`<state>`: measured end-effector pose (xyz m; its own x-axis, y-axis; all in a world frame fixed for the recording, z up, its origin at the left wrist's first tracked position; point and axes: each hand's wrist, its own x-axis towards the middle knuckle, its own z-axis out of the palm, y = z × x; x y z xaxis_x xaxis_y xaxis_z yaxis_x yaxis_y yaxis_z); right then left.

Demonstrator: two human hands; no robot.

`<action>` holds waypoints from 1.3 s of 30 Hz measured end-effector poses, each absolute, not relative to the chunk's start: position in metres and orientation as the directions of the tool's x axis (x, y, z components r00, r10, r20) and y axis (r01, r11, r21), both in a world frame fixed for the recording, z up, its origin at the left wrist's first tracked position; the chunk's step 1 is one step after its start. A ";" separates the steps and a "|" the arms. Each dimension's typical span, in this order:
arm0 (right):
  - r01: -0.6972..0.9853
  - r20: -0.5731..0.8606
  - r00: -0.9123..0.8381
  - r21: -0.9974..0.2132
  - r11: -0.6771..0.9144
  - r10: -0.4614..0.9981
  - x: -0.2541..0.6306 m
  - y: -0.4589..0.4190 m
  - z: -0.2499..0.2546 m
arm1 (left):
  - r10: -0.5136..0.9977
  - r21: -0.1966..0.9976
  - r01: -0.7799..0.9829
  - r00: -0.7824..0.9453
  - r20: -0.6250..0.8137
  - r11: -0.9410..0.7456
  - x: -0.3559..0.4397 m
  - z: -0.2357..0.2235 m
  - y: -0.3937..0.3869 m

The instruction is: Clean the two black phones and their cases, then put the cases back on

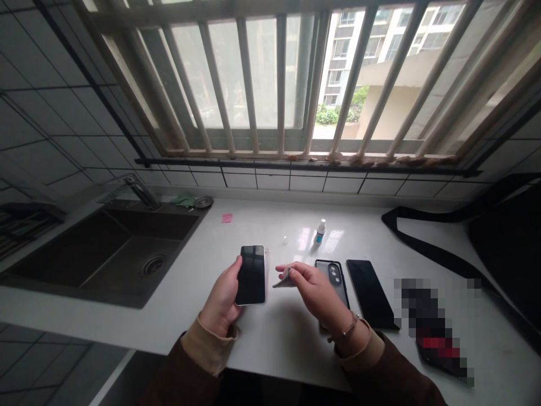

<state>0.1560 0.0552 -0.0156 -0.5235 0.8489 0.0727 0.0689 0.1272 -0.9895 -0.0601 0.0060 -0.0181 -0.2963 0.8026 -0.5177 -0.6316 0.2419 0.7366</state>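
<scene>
Left hand (222, 299) around phone (251, 274), upright.

No text, label or number can be read anywhere.

The left hand (222, 299) is raised palm-up over the counter edge, fingers curled closed in a grip. The right hand (315, 287) hovers beside it, thumb and forefinger pinched together.
</scene>
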 end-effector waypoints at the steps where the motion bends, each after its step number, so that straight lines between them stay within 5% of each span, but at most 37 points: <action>1: 0.096 0.039 -0.542 -0.990 0.108 0.839 0.154 0.056 -0.018 | 0.793 0.772 -0.587 -0.338 -0.507 0.243 -0.064 -0.019 0.004; 9: 0.110 0.015 -0.697 -0.986 0.128 0.717 0.142 0.048 -0.027 | 0.870 0.955 -0.167 -0.397 -0.292 0.244 -0.079 -0.027 0.012; 16: 0.151 0.083 -0.697 -0.954 0.258 0.713 0.142 0.048 -0.028 | 0.865 0.979 0.089 -0.488 -0.118 0.184 -0.085 -0.032 0.018; 22: 0.183 0.057 -0.708 -0.948 0.260 0.704 0.142 0.046 -0.027 | 0.839 0.840 0.468 -0.543 0.027 0.275 -0.092 -0.030 0.025; 31: 0.194 0.005 -0.688 -0.962 0.190 0.726 0.136 0.046 -0.032 | 0.854 0.725 0.612 -0.516 0.064 0.315 -0.084 -0.024 0.026; 39: 0.149 -0.025 -0.714 -0.982 0.117 0.700 0.134 0.044 -0.024 | 0.873 0.476 0.782 -0.484 0.060 0.401 -0.065 -0.019 0.025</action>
